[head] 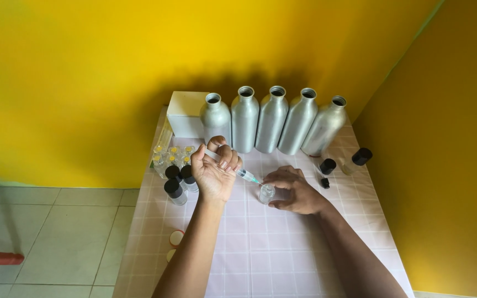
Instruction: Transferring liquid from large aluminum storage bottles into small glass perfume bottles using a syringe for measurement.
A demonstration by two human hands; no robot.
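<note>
Both hands are busy: I see the left hand (pixel 213 174) gripping a syringe (pixel 237 171), tip angled into a small clear vial (pixel 265 193) steadied by the right hand (pixel 293 190) on the pink counter (pixel 282 259). Five open aluminium bottles (pixel 271 118) stand behind.

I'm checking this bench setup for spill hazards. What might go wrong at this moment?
The syringe in the left hand points its tip at a small clear vial that the right hand steadies; a slip might tip it. Five open metal bottles stand close behind and might be knocked.
</note>
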